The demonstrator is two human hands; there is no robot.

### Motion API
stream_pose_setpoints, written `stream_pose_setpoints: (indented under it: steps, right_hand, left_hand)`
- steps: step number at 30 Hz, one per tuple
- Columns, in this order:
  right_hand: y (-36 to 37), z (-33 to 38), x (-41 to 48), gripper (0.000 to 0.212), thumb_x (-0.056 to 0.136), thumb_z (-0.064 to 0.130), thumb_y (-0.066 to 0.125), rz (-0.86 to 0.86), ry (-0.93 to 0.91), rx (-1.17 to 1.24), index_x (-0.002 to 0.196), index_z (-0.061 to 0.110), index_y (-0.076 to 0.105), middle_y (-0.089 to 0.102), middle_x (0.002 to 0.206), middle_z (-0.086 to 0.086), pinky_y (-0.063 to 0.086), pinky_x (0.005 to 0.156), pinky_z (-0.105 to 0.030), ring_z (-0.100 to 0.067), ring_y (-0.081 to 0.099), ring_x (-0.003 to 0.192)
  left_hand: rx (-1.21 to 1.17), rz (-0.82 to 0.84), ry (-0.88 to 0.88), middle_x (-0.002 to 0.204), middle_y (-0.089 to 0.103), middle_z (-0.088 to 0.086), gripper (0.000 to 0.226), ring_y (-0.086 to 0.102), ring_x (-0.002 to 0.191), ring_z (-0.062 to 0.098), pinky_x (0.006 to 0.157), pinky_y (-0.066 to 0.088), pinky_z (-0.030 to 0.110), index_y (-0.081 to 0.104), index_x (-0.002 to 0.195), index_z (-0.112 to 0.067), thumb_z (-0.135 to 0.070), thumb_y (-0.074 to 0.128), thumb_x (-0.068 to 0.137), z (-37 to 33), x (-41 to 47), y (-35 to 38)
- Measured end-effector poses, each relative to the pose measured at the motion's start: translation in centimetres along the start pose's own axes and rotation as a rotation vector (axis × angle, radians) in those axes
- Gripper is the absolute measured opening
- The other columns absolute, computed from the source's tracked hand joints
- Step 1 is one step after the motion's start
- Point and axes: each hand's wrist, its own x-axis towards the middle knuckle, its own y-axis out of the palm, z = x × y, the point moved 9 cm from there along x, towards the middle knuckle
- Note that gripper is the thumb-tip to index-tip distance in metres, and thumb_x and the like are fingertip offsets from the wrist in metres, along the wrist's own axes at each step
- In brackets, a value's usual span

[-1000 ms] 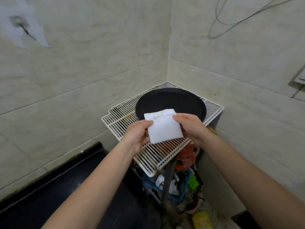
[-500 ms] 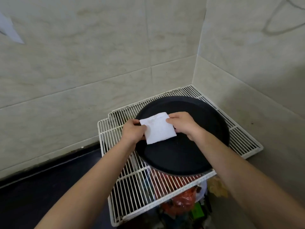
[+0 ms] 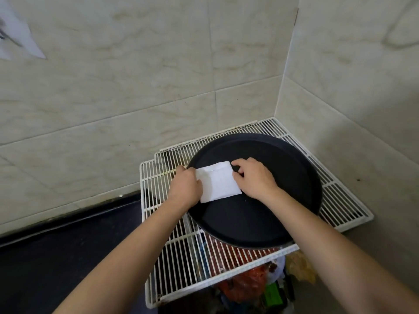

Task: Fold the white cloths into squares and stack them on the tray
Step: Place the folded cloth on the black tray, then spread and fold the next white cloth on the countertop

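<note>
cloth: the small white folded square cloth (image 3: 218, 182) is low over the left part of the round black tray (image 3: 260, 214), kept level so its folds stay closed; whether it touches is unclear.
left hand (image 3: 186, 189): fingers curled, pinching the cloth's left edge.
right hand (image 3: 255, 177): fingers bent, pinching the right edge, likely steering placement.
rack: the white wire rack (image 3: 172, 257) carries the tray in the tiled corner.

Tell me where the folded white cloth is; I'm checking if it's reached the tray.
In the head view, the white cloth is over the left part of the black tray, held between the left hand and right hand.
</note>
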Motion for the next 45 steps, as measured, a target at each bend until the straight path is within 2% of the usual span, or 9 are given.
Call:
stream_pose_setpoints:
  steps: [3,5,8,11,14,18,23,37,45]
  right_hand:
    - [0.5,0.4,-0.7,0.036,0.104,0.034,0.045,-0.012,-0.064,-0.127,0.137,0.026,0.057,0.052,0.122,-0.004,0.052,0.076,-0.036,-0.024,0.061,0.094]
    - [0.3,0.8,-1.1,0.04,0.105,0.035,0.042,-0.03,-0.062,-0.13,0.142,0.024,0.051,0.051,0.13,-0.005,0.052,0.079,-0.037,-0.025,0.061,0.1]
    - [-0.8,2.3,-1.1,0.043,0.105,0.036,0.041,-0.092,-0.082,-0.095,0.145,0.022,0.046,0.048,0.138,-0.006,0.053,0.087,-0.039,-0.025,0.06,0.11]
    - [-0.8,6.7,-0.7,0.048,0.105,0.039,0.04,-0.169,-0.203,-0.114,0.148,0.017,0.044,0.044,0.146,-0.008,0.047,0.097,-0.042,-0.029,0.052,0.125]
    - [0.6,13.4,-1.0,0.052,0.106,0.042,0.034,-0.276,-0.375,-0.146,0.151,0.016,0.041,0.035,0.157,-0.016,0.032,0.112,-0.051,-0.038,0.035,0.141]
    - [5.6,25.1,-3.7,0.063,0.103,0.054,0.027,-0.254,-0.631,-0.181,0.158,0.022,0.026,0.008,0.167,-0.017,0.009,0.123,-0.055,-0.039,0.004,0.153]
    - [13.5,39.5,-11.5,0.069,0.1,0.057,0.032,-0.19,-0.962,-0.188,0.16,0.026,0.019,0.0,0.168,-0.014,0.001,0.122,-0.055,-0.039,-0.003,0.153]
    - [37.1,68.8,-42.3,0.073,0.1,0.056,0.037,-0.021,-1.358,-0.189,0.161,0.021,0.016,0.002,0.168,-0.015,0.008,0.123,-0.052,-0.038,0.003,0.154]
    - [49.7,75.6,-50.8,0.071,0.1,0.056,0.032,0.155,-1.38,-0.312,0.16,0.02,0.016,0.003,0.167,-0.017,0.014,0.123,-0.054,-0.04,0.006,0.153]
  left_hand:
    - [0.016,0.026,0.024,0.117,0.049,0.015,0.024,0.056,0.093,0.029,0.084,0.043,0.035,0.06,0.111,-0.004,-0.015,0.044,0.097,0.1,-0.3,0.4]
    - [-0.061,0.007,0.035,0.123,0.05,0.018,0.031,0.055,0.108,0.032,0.088,0.042,0.034,0.056,0.126,-0.005,-0.017,0.045,0.099,0.2,-0.7,-0.5]
    - [-0.163,-0.168,0.083,0.137,0.047,0.018,0.046,0.054,0.119,0.034,0.1,0.042,0.038,0.046,0.144,-0.009,-0.029,0.046,0.102,1.3,-2.3,-4.2]
    - [-0.001,-0.359,0.071,0.155,0.033,0.017,0.055,0.042,0.136,0.036,0.109,0.038,0.049,0.037,0.15,-0.017,-0.046,0.035,0.104,4.8,-5.0,-8.3]
    - [0.219,-0.532,-0.022,0.162,0.019,0.019,0.063,0.026,0.146,0.038,0.111,0.028,0.056,0.033,0.153,-0.019,-0.054,0.026,0.101,9.8,-8.5,-12.5]
    - [0.367,-0.664,-0.155,0.163,0.013,0.02,0.065,0.014,0.15,0.038,0.114,0.019,0.063,0.031,0.154,-0.018,-0.054,0.028,0.1,19.2,-15.2,-17.4]
    - [0.455,-0.782,-0.374,0.163,0.015,0.021,0.065,0.015,0.15,0.039,0.113,0.02,0.063,0.031,0.154,-0.016,-0.053,0.032,0.1,31.5,-27.4,-22.5]
    - [0.448,-0.712,-0.796,0.166,0.0,0.014,0.073,0.001,0.152,0.033,0.116,0.012,0.064,0.015,0.158,-0.019,-0.059,0.027,0.098,63.1,-66.0,-25.9]
    - [0.341,-0.549,-0.898,0.165,-0.004,0.015,0.076,-0.001,0.152,0.034,0.117,0.014,0.063,0.009,0.159,-0.019,-0.062,0.019,0.097,76.8,-74.8,-23.3]
